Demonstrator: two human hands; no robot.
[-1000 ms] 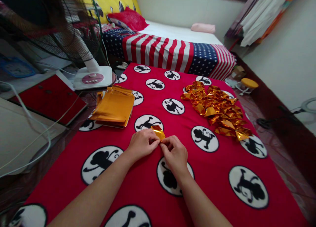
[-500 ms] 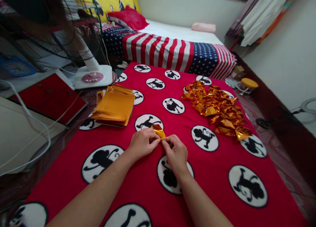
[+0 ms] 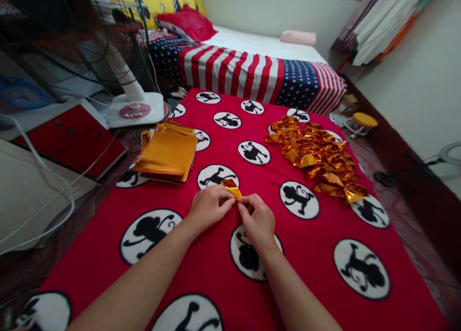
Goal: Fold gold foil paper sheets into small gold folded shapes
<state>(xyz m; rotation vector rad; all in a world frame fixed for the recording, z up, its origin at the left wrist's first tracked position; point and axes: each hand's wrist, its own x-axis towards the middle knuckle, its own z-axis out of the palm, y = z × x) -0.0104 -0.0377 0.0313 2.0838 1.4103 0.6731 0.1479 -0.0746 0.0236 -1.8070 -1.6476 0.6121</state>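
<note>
My left hand (image 3: 210, 207) and my right hand (image 3: 256, 219) meet over the red cloth (image 3: 230, 254) and pinch a small folded piece of gold foil (image 3: 231, 188) between their fingertips. The foil sticks up and away from both hands. A stack of flat gold foil sheets (image 3: 167, 151) lies to the left of my hands. A heap of several folded gold foil pieces (image 3: 319, 158) lies to the right.
The red cloth carries black monkey prints in white circles. A white fan base (image 3: 136, 110) and a red board (image 3: 74, 140) stand at the left, with white cables. A bed with a stars-and-stripes cover (image 3: 252, 74) lies behind. A yellow-lidded jar (image 3: 362, 123) sits on the floor, right.
My hands stay pinched on the gold foil piece and have barely shifted. The view has tipped a little, so everything sits slightly higher in the picture.
</note>
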